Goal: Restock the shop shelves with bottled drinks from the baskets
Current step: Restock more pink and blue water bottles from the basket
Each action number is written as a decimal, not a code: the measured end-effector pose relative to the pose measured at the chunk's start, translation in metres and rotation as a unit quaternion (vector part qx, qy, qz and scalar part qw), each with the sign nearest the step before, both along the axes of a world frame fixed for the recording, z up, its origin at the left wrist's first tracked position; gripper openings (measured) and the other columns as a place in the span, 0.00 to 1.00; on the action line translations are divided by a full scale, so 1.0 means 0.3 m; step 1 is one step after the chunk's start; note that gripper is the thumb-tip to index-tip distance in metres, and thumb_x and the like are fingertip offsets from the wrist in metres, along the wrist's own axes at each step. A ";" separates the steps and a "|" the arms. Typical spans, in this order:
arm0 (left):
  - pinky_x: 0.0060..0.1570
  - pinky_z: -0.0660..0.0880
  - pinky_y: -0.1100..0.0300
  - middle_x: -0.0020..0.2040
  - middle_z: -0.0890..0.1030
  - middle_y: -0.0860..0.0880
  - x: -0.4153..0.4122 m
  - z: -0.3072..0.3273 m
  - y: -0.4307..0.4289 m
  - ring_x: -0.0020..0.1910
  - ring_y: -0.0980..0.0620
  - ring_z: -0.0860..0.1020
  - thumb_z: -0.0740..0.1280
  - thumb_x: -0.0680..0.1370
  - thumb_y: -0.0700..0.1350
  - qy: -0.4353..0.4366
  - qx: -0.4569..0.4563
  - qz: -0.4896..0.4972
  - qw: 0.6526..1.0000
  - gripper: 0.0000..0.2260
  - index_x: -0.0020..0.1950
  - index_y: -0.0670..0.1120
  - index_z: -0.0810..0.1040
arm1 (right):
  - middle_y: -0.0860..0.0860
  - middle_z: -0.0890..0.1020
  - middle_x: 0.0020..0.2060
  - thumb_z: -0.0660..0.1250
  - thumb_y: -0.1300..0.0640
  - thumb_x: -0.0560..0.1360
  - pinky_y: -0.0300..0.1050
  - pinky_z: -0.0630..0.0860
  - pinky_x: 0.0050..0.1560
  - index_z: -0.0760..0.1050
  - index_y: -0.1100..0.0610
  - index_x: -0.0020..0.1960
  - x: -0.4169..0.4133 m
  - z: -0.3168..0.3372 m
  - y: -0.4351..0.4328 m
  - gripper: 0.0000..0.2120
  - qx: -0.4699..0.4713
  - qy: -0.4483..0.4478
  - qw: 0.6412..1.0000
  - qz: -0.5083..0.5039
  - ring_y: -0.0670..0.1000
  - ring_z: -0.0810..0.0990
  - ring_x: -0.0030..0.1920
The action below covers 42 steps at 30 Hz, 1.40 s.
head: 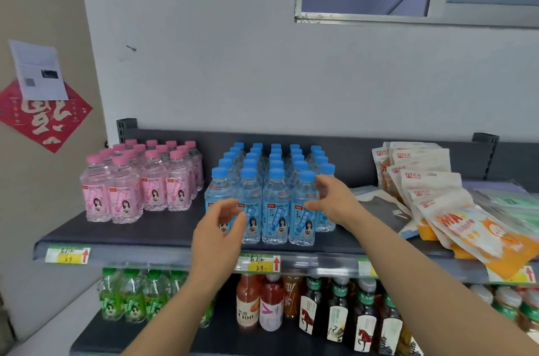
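Several blue-capped soda bottles (274, 195) stand in tight rows in the middle of the dark top shelf (163, 231). My left hand (217, 231) hovers in front of the front-left bottles, fingers loosely curled, holding nothing. My right hand (335, 198) is at the right side of the block, fingers spread by the front-right bottle; contact is unclear. Several pink-capped bottles (140, 180) stand in a group at the shelf's left end. No basket is in view.
Orange-and-white snack pouches (443, 201) lie stacked on the right of the top shelf. On the shelf below stand green bottles (131, 297), juice bottles (259, 303) and dark tea bottles (350, 315). Yellow price tags (67, 255) line the shelf edge. A wall rises behind.
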<state>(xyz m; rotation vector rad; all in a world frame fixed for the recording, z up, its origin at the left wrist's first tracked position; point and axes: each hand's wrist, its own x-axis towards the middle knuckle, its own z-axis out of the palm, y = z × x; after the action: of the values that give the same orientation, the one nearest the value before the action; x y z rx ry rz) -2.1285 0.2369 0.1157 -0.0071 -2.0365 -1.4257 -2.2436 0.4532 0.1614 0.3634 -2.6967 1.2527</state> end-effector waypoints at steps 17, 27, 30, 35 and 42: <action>0.43 0.71 0.70 0.49 0.79 0.59 0.059 -0.043 0.065 0.49 0.63 0.76 0.67 0.77 0.47 -0.046 0.000 -0.027 0.999 0.09 0.57 0.53 0.75 | 0.49 0.68 0.71 0.69 0.55 0.75 0.48 0.65 0.69 0.64 0.51 0.73 0.169 -0.035 0.044 0.29 0.030 0.085 0.996 -0.026 0.51 0.67 0.70; 0.42 0.68 0.72 0.49 0.77 0.61 0.077 -0.126 0.269 0.48 0.64 0.75 0.66 0.78 0.48 -0.072 -0.053 -0.101 0.991 0.10 0.59 0.53 0.74 | 0.49 0.71 0.69 0.69 0.50 0.75 0.41 0.69 0.57 0.68 0.47 0.70 0.486 -0.182 0.341 0.25 0.093 0.017 0.993 -0.076 0.53 0.73 0.64; 0.43 0.69 0.69 0.49 0.77 0.60 0.087 -0.202 0.378 0.48 0.63 0.75 0.66 0.78 0.48 -0.096 -0.073 -0.138 0.983 0.10 0.59 0.52 0.74 | 0.49 0.71 0.69 0.69 0.50 0.75 0.41 0.69 0.55 0.69 0.48 0.70 0.565 -0.277 0.466 0.25 0.099 -0.035 0.989 -0.100 0.53 0.73 0.65; 0.47 0.71 0.62 0.50 0.77 0.58 0.115 -0.351 0.584 0.49 0.59 0.75 0.65 0.79 0.48 -0.151 -0.108 -0.206 0.961 0.11 0.61 0.51 0.74 | 0.48 0.73 0.68 0.70 0.52 0.74 0.43 0.69 0.61 0.70 0.50 0.69 0.659 -0.447 0.683 0.24 0.092 -0.128 0.978 -0.139 0.50 0.71 0.66; 0.39 0.72 0.71 0.48 0.79 0.55 0.189 -0.623 0.890 0.44 0.60 0.78 0.66 0.78 0.47 -0.280 -0.114 -0.276 0.912 0.09 0.58 0.50 0.75 | 0.48 0.74 0.67 0.70 0.53 0.75 0.48 0.71 0.65 0.70 0.52 0.69 0.735 -0.714 0.937 0.24 0.105 -0.236 0.956 -0.141 0.50 0.73 0.65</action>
<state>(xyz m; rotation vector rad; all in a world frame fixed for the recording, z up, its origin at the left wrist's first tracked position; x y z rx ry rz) -2.0719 0.5039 -0.0711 -0.3339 -2.8339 -1.6376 -2.0231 0.7342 -0.0529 -0.3424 -3.1350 1.0814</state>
